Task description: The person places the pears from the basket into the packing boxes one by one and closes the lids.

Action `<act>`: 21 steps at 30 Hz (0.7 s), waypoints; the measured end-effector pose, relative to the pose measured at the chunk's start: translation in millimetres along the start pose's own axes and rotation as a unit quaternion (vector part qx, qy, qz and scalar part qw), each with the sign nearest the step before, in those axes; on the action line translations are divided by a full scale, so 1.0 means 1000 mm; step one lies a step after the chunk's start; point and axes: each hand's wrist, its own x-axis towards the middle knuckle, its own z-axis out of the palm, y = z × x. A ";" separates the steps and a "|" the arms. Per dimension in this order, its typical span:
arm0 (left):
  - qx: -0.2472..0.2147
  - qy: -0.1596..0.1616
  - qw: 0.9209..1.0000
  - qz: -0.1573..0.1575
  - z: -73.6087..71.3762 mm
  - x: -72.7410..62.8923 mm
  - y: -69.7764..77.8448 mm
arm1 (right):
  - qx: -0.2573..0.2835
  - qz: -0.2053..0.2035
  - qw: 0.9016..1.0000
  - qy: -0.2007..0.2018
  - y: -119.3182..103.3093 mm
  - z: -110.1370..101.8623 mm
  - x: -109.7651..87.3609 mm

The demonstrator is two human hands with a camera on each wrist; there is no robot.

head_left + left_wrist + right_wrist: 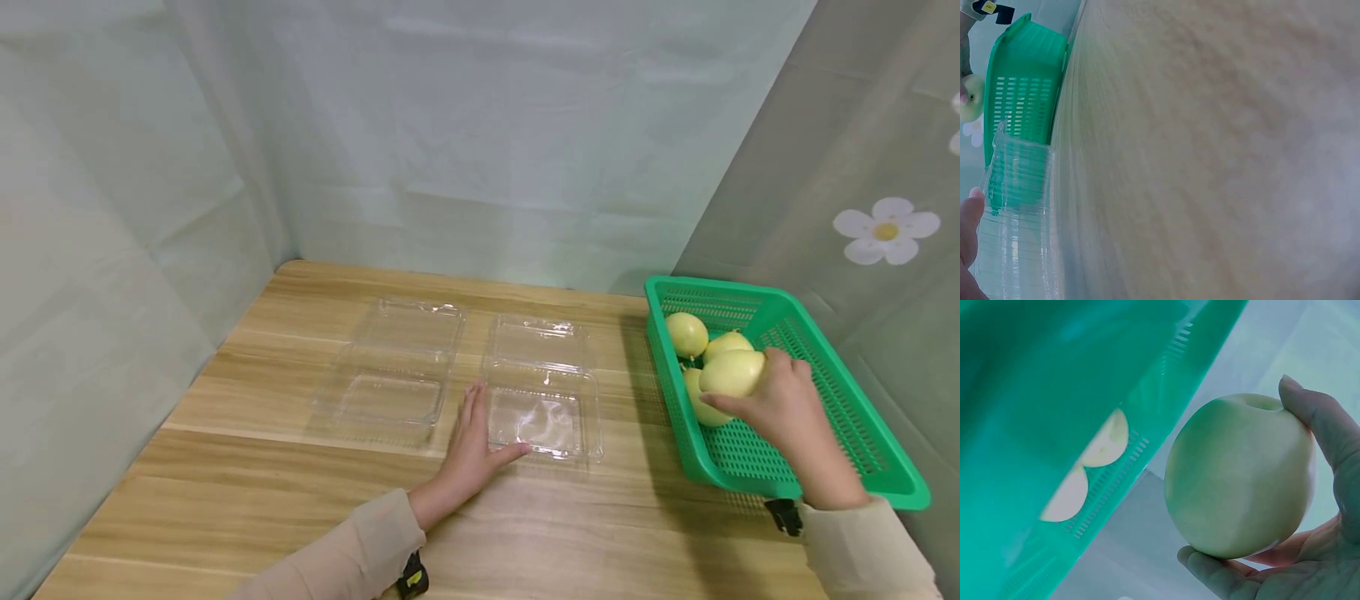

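In the head view, my right hand point(795, 408) grips a round, pale yellow pear point(731, 372) above a green plastic basket point(675, 417). Thumb and fingertips span this pear point(1235, 481) in the right wrist view. Several similar pears lie in the basket, one point(686, 335) near its far left wall. My left hand point(471, 454) has its fingers extended along the left side of a clear plastic container point(536, 421), with the thumb at its front edge. The container's hinged lid point(536, 343) lies opened backward. Part of the left hand shows at the edge of the left wrist view.
A second opened clear container point(393, 398) stands left of the first on the wooden table point(300, 517). Pale cloth walls point(480, 167) enclose the table at the back and sides. The basket stands at the table's right side.
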 end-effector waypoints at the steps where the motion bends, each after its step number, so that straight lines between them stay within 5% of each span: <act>1: 0.000 0.000 1.000 -0.001 0.000 0.000 0.000 | 0.000 -0.001 1.000 -0.001 -0.002 0.001 0.000; 21: -0.001 0.001 1.000 0.000 0.000 0.000 -0.001 | 0.027 -0.036 0.999 0.013 -0.029 0.010 -0.006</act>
